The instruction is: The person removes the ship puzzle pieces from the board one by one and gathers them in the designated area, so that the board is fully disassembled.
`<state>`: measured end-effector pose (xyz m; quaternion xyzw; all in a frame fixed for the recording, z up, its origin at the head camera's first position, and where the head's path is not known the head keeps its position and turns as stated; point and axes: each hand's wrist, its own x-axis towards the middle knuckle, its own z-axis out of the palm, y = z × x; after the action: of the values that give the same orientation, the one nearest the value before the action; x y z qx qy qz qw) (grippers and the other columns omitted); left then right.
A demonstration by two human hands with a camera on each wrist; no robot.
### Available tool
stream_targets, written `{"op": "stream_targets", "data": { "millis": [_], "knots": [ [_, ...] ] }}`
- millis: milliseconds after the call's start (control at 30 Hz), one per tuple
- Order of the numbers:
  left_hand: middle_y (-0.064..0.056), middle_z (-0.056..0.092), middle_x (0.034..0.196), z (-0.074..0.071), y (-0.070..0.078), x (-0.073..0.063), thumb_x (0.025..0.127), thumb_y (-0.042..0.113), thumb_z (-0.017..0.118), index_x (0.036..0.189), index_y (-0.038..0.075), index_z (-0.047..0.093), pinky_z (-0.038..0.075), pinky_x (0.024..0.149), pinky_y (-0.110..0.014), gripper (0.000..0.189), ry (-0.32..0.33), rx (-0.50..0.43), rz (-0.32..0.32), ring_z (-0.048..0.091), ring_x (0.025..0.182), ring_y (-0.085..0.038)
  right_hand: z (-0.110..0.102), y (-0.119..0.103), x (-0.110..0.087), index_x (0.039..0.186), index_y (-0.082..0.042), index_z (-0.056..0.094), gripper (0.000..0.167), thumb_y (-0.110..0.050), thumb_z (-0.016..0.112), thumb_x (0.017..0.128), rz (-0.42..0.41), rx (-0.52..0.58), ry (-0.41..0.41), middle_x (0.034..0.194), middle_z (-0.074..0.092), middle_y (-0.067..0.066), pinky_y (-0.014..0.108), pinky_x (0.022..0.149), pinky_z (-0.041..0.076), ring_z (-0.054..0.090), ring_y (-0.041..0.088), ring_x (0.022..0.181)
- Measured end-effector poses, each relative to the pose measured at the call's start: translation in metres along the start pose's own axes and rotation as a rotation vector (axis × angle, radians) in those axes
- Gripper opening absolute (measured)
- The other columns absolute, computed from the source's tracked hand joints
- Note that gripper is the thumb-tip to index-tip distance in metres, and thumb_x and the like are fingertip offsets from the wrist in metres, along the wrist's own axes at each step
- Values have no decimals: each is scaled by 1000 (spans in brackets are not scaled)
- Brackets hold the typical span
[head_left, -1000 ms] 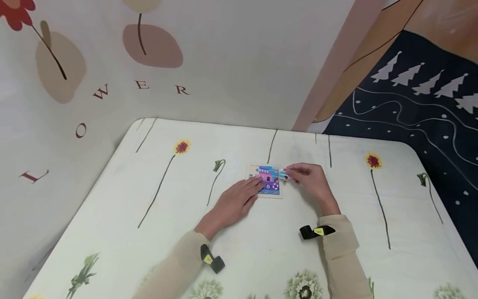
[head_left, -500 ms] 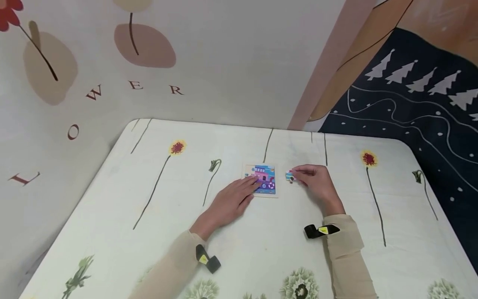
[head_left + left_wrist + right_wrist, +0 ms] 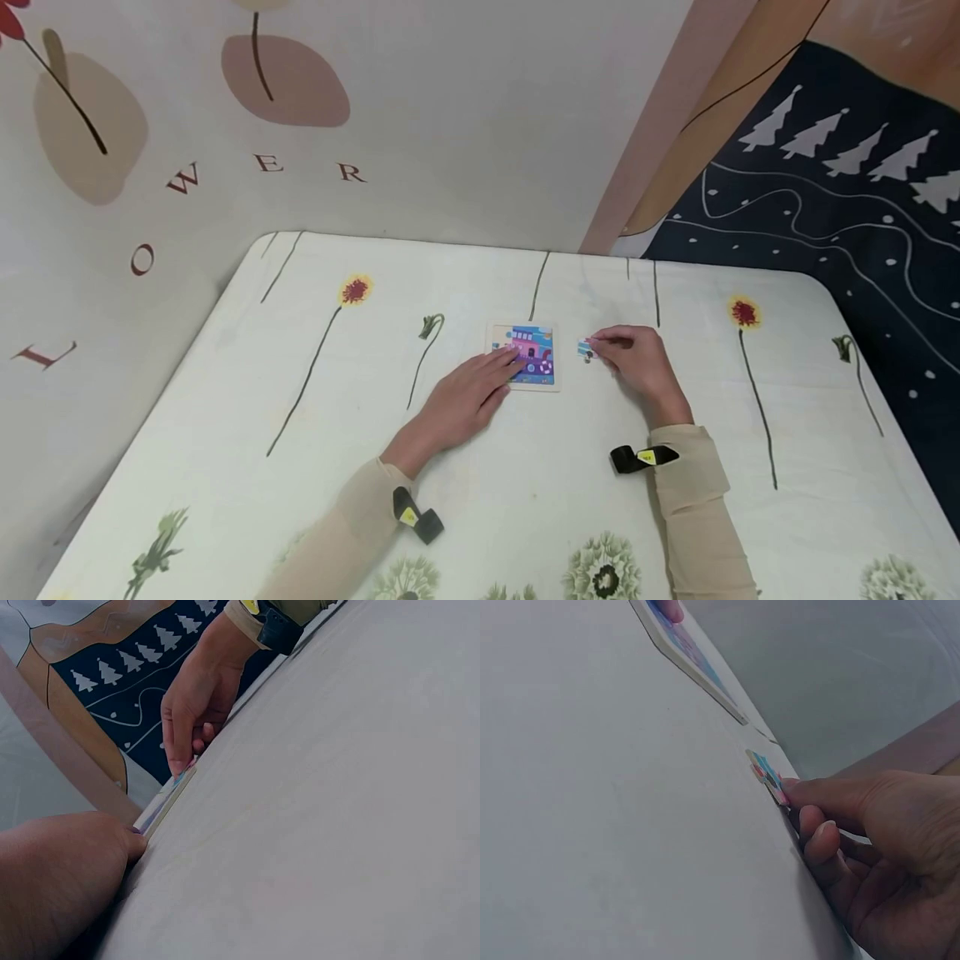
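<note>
**Fingers pinched at the right, stretched out at the left**

A broad, white, flower-printed tabletop (image 3: 540, 492) lies under the work. The left hand (image 3: 465, 400) stretches its fingers without curling them round anything — their tips rest on the left, nearer part of a flat, roughly square, pale-rimmed board (image 3: 536, 387) printed in pink, purple and blue. The right hand (image 3: 637, 362) grasps, between thumb and fingertip, a small, flat, blue-and-pink jigsaw piece (image 3: 771, 777) with a pale edge.

What counts in space is the gap between these last 2 things: the board lies to the left of the pinched fingers, and the piece is near its right edge but apart from it. The grip is at the piece's right end, so its free side faces the board — its long axis cannot be told, since fingertips cover part, nor whether it touches the tabletop.
</note>
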<state>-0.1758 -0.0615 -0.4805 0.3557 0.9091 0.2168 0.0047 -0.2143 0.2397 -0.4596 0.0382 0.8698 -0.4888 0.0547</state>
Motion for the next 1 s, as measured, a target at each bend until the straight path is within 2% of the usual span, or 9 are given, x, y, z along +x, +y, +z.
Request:
{"op": "stream_targets", "data": {
  "millis": [333,767,1000],
  "knots": [
    [-4,39,164,0,-1,0,111,25,47,157,14,47,23,128,-36,47,-9,13,-4,30,154,-19,-2,-3,3,114,2,75,20,-10,70,100,67,11,-32,85,71,9,21,55,49,57,14,65],
    [-4,38,165,-1,-1,0,111,25,46,157,14,46,22,128,-36,48,-26,-2,-10,28,155,-19,0,-3,4,116,2,74,22,-8,74,96,48,32,4,82,68,8,20,54,49,57,11,60],
    [-3,36,166,-2,1,0,112,26,45,158,14,44,21,128,-36,48,-45,-5,-18,26,156,-18,0,-1,3,117,2,74,23,-11,73,98,31,13,-4,80,68,7,21,55,49,57,12,60]
  ]
}}
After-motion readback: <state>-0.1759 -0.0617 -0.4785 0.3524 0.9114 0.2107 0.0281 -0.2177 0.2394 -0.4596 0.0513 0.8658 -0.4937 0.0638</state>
